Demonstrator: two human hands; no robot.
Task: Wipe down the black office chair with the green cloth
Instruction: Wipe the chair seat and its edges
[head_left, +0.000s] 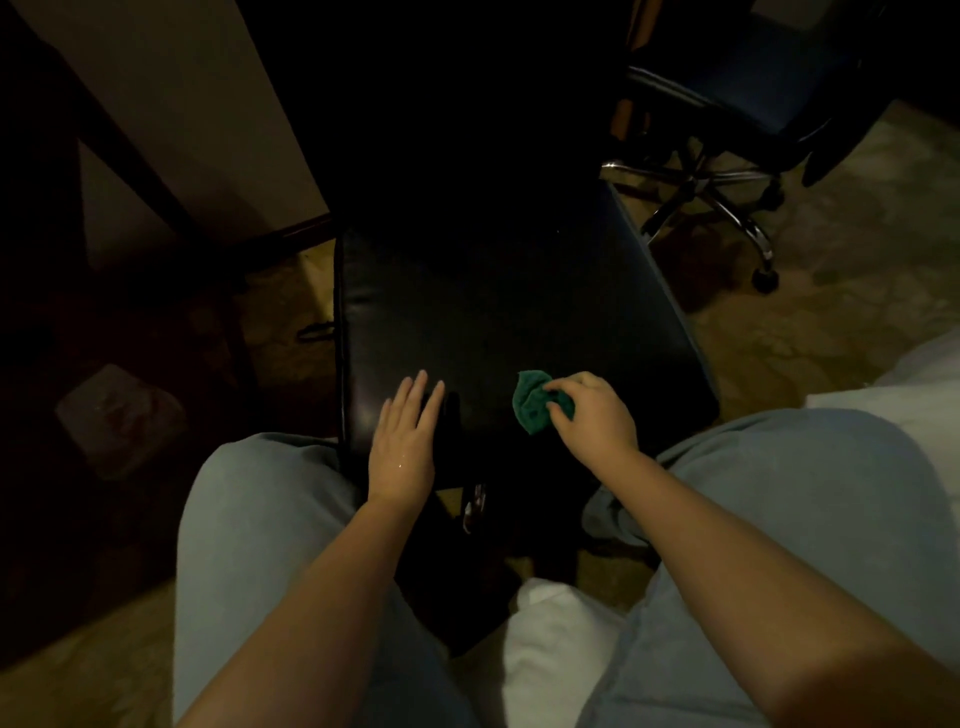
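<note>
Looking down, you see the black office chair (498, 322) right in front of your knees, its glossy seat filling the middle of the view and its backrest rising into shadow at the far end. Your right hand (592, 415) is curled around the green cloth (531, 404), fingertips pinching it into a crumpled bunch pressed against the seat close to the front edge, toward the right side. Most of the cloth pokes out to the left of your fingers. Your left hand (404, 439) lies flat on the seat with fingers stretched out and close together, palm down, holding nothing, near the front left corner. The two hands are apart, with a bare strip of seat between them. Your legs, in light grey trousers (270, 519), flank the chair's front edge. A second office chair (737, 104) with a chrome star base and castors stands on the pale floor at the upper right, beside the chair you face. The room is dim, so finer details of the seat surface cannot be made out.
</note>
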